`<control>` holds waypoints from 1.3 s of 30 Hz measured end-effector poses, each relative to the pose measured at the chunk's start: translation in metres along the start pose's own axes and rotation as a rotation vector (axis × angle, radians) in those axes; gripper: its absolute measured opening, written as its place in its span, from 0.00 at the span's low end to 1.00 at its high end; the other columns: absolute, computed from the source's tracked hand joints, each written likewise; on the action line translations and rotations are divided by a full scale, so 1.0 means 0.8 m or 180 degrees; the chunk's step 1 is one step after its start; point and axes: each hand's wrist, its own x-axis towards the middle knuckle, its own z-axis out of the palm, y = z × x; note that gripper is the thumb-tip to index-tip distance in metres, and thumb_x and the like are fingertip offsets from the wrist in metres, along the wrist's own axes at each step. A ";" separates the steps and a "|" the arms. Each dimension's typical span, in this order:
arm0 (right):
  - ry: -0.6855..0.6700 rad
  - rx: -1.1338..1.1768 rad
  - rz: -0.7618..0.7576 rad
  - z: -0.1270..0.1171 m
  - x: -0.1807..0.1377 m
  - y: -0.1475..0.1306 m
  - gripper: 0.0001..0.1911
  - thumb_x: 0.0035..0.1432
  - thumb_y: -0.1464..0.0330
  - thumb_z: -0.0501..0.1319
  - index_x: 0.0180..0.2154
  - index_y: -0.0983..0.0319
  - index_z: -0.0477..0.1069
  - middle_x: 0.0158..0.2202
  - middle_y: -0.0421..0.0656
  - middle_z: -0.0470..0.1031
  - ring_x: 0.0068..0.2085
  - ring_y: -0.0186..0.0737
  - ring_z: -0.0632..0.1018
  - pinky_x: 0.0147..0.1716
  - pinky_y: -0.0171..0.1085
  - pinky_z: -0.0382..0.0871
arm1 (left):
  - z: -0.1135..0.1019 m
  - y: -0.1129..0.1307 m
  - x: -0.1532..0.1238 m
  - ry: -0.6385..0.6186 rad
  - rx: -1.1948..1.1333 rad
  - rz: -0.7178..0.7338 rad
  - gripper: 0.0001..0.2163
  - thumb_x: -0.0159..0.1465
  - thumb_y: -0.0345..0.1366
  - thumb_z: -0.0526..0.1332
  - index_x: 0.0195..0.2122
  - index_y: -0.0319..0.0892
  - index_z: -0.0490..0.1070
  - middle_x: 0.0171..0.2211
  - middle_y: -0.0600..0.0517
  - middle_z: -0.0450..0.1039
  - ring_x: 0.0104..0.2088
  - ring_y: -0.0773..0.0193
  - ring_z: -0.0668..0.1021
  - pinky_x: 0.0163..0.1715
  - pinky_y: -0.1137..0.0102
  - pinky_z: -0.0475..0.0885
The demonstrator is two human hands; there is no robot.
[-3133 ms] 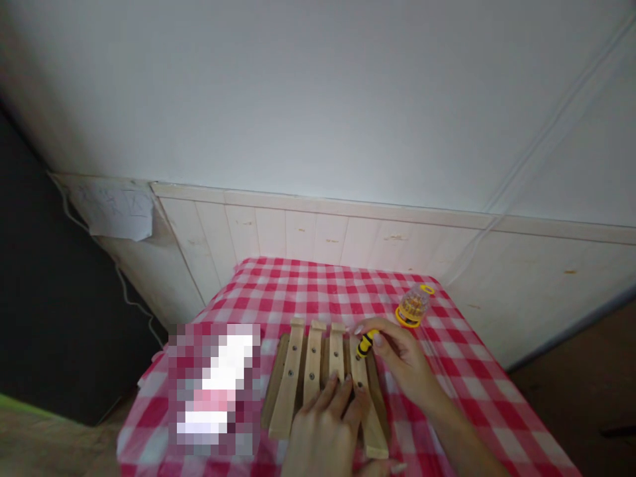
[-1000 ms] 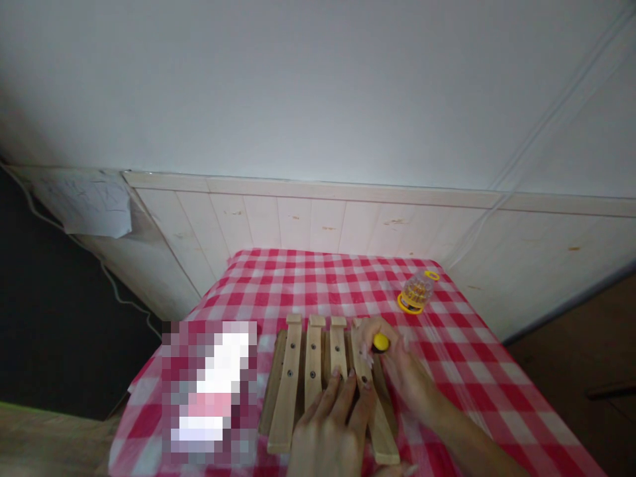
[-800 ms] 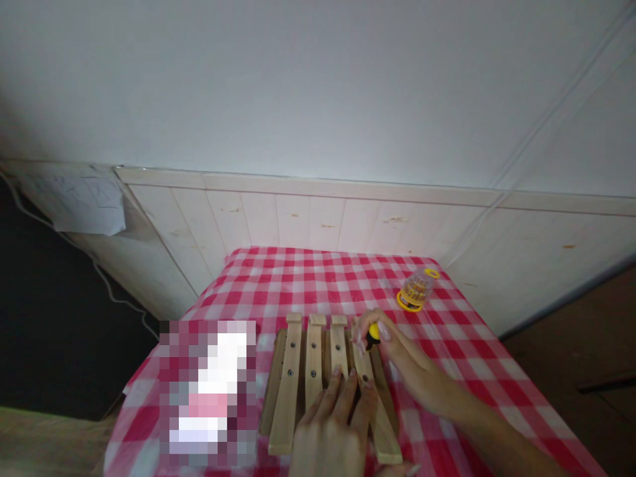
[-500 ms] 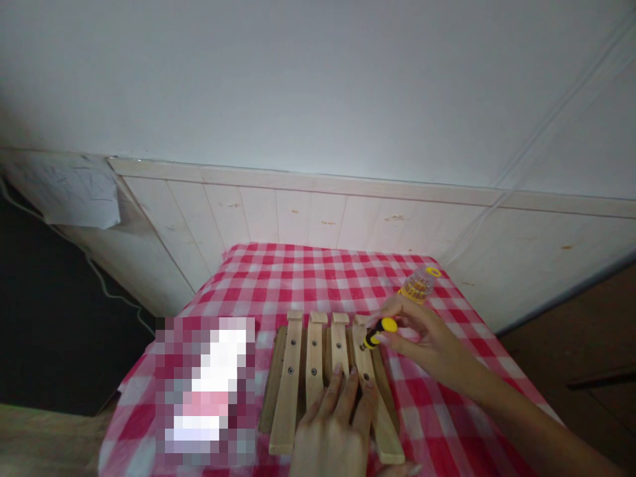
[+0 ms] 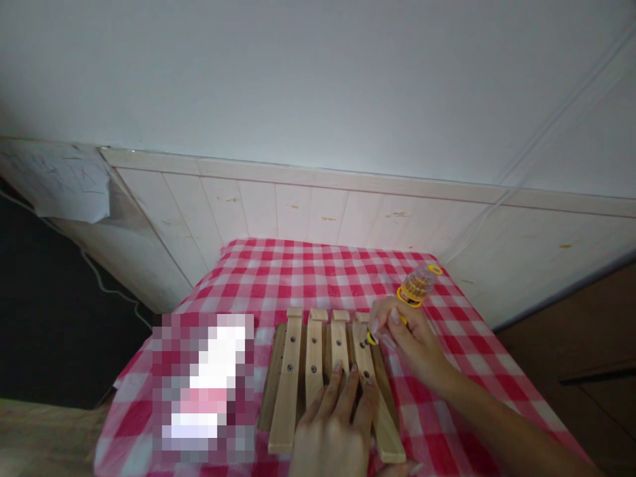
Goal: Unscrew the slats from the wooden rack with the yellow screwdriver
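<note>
A wooden slatted piece [image 5: 313, 371], several light slats screwed across darker rails, lies on the red-and-white checked tablecloth [image 5: 308, 278]. My left hand [image 5: 335, 430] lies flat on its near end, fingers stretched over the middle and right slats. My right hand [image 5: 405, 341] is closed around a small yellow-and-black screwdriver [image 5: 371, 338], whose tip meets the far end of the rightmost slat. Most of the screwdriver is hidden by my fingers.
A clear jar with a yellow lid and base [image 5: 416, 286], holding small bits, lies on its side at the back right of the table. A blurred pink and white patch [image 5: 203, 387] sits at the left. White panelled wall [image 5: 318, 212] stands behind; the table edges drop off on both sides.
My right hand has kept shifting its grip on the screwdriver at the rightmost slat; half a second ago the handle showed, now my fingers cover it. The left hand stays put.
</note>
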 end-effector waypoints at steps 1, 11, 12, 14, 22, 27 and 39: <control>0.0026 0.0213 0.0069 0.004 0.000 0.001 0.26 0.65 0.45 0.50 0.27 0.57 0.67 0.23 0.38 0.64 0.23 0.37 0.65 0.24 0.38 0.62 | 0.000 0.000 0.000 0.0000 -0.0001 0.0011 0.37 0.60 0.68 0.57 0.54 0.39 0.75 0.49 0.43 0.79 0.44 0.47 0.83 0.34 0.64 0.83; -0.0562 0.0501 0.0346 -0.009 -0.011 0.019 0.23 0.68 0.48 0.46 0.33 0.56 0.67 0.32 0.44 0.71 0.38 0.45 0.73 0.40 0.45 0.68 | 0.001 -0.004 -0.002 -0.0081 -0.0075 0.0058 0.37 0.60 0.68 0.55 0.54 0.40 0.75 0.49 0.43 0.79 0.45 0.47 0.82 0.36 0.63 0.82; -0.0601 0.0367 0.0278 -0.011 -0.011 0.019 0.23 0.68 0.48 0.47 0.34 0.56 0.68 0.33 0.44 0.71 0.39 0.44 0.73 0.40 0.44 0.68 | 0.003 -0.001 -0.002 -0.0079 -0.0077 0.0036 0.37 0.60 0.68 0.55 0.55 0.41 0.75 0.49 0.43 0.79 0.46 0.47 0.82 0.36 0.63 0.82; -0.0673 0.0159 0.0118 -0.014 -0.009 0.014 0.21 0.67 0.48 0.51 0.36 0.57 0.69 0.35 0.45 0.72 0.39 0.44 0.74 0.41 0.44 0.69 | 0.008 0.005 -0.002 -0.0022 -0.0053 -0.0082 0.38 0.58 0.70 0.56 0.53 0.41 0.76 0.48 0.42 0.80 0.45 0.45 0.82 0.36 0.62 0.82; -0.0318 0.0419 0.0185 0.005 -0.002 0.001 0.17 0.65 0.50 0.57 0.36 0.55 0.59 0.29 0.38 0.73 0.29 0.38 0.73 0.34 0.39 0.70 | -0.002 0.000 0.004 0.0052 0.0010 0.0066 0.36 0.60 0.69 0.55 0.51 0.41 0.77 0.48 0.45 0.80 0.43 0.47 0.83 0.33 0.64 0.83; 0.0058 0.0670 0.0089 0.020 -0.007 0.018 0.21 0.66 0.46 0.49 0.35 0.55 0.63 0.23 0.36 0.62 0.24 0.37 0.65 0.27 0.38 0.64 | -0.010 -0.003 0.007 -0.0001 0.0041 0.0076 0.36 0.61 0.68 0.54 0.51 0.40 0.77 0.48 0.45 0.80 0.43 0.47 0.83 0.33 0.65 0.83; -0.0296 0.0329 -0.0256 -0.008 -0.018 0.010 0.12 0.65 0.53 0.59 0.40 0.54 0.69 0.35 0.41 0.73 0.36 0.39 0.76 0.37 0.39 0.70 | -0.004 -0.004 0.001 0.0074 0.0059 0.0117 0.36 0.61 0.68 0.55 0.52 0.40 0.76 0.48 0.44 0.80 0.43 0.47 0.83 0.33 0.64 0.83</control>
